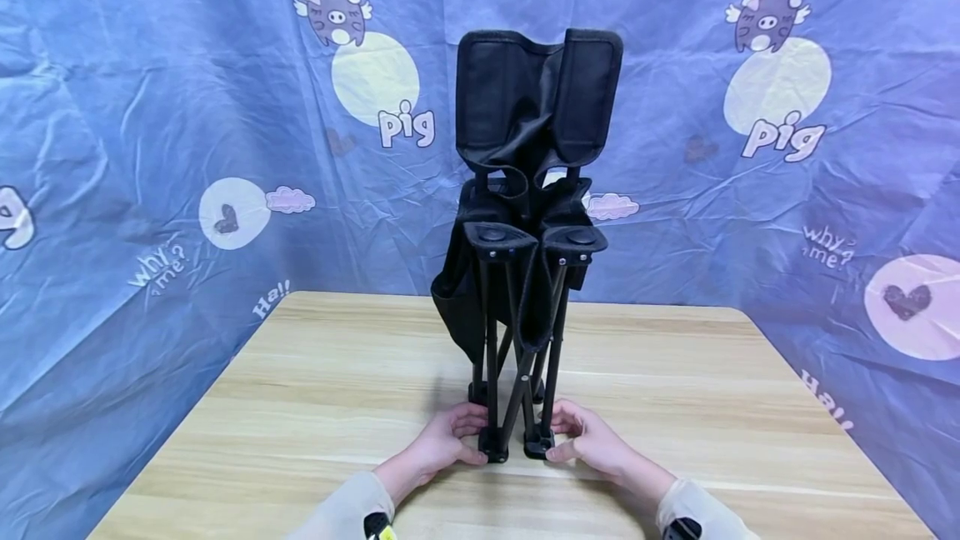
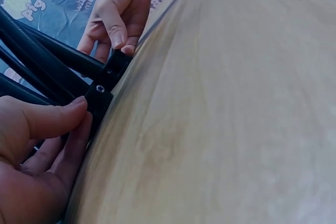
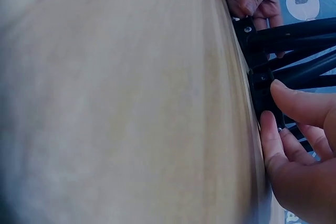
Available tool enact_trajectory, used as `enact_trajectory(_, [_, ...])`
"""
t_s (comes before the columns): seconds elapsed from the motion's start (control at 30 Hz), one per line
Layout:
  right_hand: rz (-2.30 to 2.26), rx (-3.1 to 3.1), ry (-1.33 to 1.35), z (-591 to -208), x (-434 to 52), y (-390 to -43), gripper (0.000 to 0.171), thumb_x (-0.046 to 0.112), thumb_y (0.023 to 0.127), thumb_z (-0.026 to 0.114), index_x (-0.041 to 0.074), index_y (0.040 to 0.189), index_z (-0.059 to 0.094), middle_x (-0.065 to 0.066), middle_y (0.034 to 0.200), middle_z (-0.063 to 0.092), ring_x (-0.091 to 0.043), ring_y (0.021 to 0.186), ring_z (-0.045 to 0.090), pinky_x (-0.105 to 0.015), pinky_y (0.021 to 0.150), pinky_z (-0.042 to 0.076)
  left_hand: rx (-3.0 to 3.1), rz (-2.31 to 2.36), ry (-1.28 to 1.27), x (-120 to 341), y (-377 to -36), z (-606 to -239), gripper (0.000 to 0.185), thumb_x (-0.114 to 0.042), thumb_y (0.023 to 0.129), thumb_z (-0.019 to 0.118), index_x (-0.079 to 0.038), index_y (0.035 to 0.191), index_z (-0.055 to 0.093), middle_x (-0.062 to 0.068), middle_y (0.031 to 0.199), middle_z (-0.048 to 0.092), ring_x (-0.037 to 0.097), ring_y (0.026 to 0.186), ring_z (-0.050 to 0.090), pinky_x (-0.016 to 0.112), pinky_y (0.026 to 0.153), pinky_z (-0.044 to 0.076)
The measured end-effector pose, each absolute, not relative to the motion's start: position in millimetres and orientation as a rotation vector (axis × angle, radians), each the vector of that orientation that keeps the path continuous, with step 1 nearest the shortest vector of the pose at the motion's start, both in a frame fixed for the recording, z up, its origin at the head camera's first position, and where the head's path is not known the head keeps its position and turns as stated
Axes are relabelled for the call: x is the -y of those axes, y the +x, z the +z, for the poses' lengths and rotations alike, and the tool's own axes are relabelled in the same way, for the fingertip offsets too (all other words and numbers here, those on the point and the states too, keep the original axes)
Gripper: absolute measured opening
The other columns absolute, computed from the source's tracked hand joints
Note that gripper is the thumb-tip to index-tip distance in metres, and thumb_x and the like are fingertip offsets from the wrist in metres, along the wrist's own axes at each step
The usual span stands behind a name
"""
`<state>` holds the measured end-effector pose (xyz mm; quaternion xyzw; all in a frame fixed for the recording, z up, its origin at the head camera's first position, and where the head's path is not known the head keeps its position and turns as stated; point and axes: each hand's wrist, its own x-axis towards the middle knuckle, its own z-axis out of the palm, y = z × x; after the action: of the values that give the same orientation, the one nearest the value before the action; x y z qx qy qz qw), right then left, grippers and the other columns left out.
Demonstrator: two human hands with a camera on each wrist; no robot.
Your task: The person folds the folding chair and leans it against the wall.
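Near the front edge of the tabletop (image 1: pixel 300 407), at its middle, the left hand (image 1: pixel 442 444) and the right hand (image 1: pixel 592 444) flank the two front feet of a folded camp chair (image 1: pixel 525 215), each with thumb and fingers curled to pinch the black plastic foot on its own side. The chair stands upright on four feet, folded narrow: thin black metal legs cross in an X just above the hands, two rounded plastic hubs cap the front legs about halfway up, and black fabric hangs slack between them, gathering into two padded backrest lobes at the top. The head view alone shows this whole shape and the blue printed backdrop (image 1: pixel 150 148) behind the far edge. The left wrist view brings out what it cannot: the left foot (image 2: pixel 98 98) carries a small rivet, the thumb lying against it, the tubes bunched close. The right wrist view shows the right foot (image 3: pixel 261 82) sitting flat on the wood with fingertips (image 3: pixel 268 124) pressed to its side.
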<state>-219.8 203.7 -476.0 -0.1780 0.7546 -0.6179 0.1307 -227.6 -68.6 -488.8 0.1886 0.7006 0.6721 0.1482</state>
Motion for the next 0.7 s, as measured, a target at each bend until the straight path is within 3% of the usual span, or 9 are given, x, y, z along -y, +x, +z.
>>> enact_trajectory(0.4, [-1.686,-2.315,-0.535,-472,-198,-226,0.04,-0.009,0.065,0.077,-0.007,0.101,0.06,-0.011,0.098,0.065,-0.021,0.094,0.055,-0.038,0.088,0.045,-2.086,1.896,0.507,68,-230,-489,0.062,0.023,0.064,0.073,0.012,0.123,0.056,0.018,0.115,0.066,0.035,0.109,0.061,0.046,0.098,0.05])
enact_trajectory(0.7, [-1.678,-2.303,-0.521,-467,-198,-234,0.04,-0.011,0.063,0.076,-0.01,0.1,0.059,-0.006,0.094,0.062,-0.018,0.091,0.056,-0.027,0.082,0.051,-2.139,1.876,0.514,64,-236,-486,0.061,0.022,0.064,0.074,0.012,0.122,0.057,0.021,0.114,0.066,0.037,0.107,0.061,0.049,0.097,0.05])
